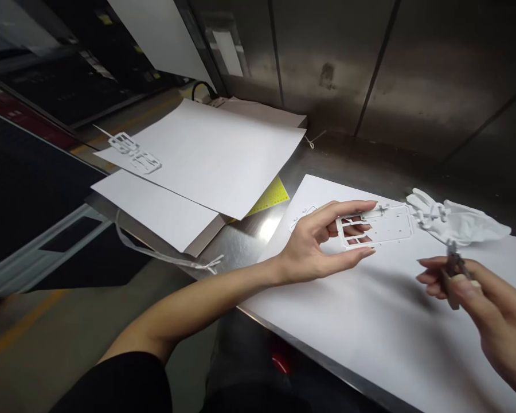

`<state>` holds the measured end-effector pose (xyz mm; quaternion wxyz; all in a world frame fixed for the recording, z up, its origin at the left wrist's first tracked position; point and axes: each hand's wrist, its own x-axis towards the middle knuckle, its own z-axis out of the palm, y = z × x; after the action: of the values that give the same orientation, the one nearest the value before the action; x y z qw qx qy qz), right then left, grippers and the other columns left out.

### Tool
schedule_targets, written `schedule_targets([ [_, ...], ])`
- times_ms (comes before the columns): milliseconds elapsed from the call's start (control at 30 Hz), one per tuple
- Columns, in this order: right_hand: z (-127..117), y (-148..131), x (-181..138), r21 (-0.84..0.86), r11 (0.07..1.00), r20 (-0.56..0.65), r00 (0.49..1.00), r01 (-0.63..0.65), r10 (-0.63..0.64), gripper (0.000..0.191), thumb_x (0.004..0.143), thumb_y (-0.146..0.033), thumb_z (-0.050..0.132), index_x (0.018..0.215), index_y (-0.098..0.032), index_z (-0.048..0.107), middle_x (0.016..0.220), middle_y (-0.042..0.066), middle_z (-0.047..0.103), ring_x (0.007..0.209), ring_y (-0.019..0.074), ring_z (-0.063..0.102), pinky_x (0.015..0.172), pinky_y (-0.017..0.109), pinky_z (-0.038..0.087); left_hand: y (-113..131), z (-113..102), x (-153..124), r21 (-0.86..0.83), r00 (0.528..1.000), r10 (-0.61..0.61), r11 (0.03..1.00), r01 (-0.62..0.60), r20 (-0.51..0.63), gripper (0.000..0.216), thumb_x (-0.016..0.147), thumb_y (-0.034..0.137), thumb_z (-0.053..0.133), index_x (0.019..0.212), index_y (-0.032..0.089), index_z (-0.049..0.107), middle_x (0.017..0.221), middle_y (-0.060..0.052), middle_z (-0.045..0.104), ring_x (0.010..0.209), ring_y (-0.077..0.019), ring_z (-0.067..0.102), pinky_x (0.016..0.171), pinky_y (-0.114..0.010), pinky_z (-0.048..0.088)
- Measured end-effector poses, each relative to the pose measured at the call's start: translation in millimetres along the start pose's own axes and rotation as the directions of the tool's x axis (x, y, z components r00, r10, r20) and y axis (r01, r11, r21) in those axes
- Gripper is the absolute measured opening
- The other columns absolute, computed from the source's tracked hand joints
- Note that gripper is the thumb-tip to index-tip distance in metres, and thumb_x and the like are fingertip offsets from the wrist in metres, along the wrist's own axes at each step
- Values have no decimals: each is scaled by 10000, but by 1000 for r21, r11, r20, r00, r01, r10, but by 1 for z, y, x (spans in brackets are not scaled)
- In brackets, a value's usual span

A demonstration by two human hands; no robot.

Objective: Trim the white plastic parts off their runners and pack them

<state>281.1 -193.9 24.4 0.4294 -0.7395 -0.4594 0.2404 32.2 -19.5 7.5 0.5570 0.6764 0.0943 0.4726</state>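
Note:
My left hand (pixel 313 246) grips a thin white plastic frame (pixel 391 225) between thumb and fingers. The frame is raised above a white sheet (pixel 370 321), with rectangular cutouts at its near-left end and a flat panel on the right. My right hand (pixel 473 292) is closed around a small grey metal hand tool (pixel 454 275), its narrow tip pointing up and away. Blur hides the tool's exact kind. The tool is apart from the frame. A crumpled white glove (pixel 464 221) lies just beyond my right hand. Another white part (pixel 303 217) lies partly hidden behind my left hand.
To the left, white sheets (pixel 206 152) lie over a stack, with a white cut-out plastic part (pixel 135 154) on them. A yellow marked sheet (pixel 269 196) pokes out beneath. White ties (pixel 167 255) hang near the table edge. A metal wall (pixel 327 74) stands behind.

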Motion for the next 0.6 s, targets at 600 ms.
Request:
schedule_targets([
  [600, 21, -27, -10, -159, 978, 69, 989, 138, -128, 456, 982, -772, 612, 1010, -372, 827, 898, -21, 798, 726, 208, 767, 644, 258, 604, -3, 3, -8, -54, 987, -56, 996, 65, 147, 685, 808, 172, 933, 1431, 282, 670, 1406, -101, 685, 1143, -200, 756, 974, -284, 694],
])
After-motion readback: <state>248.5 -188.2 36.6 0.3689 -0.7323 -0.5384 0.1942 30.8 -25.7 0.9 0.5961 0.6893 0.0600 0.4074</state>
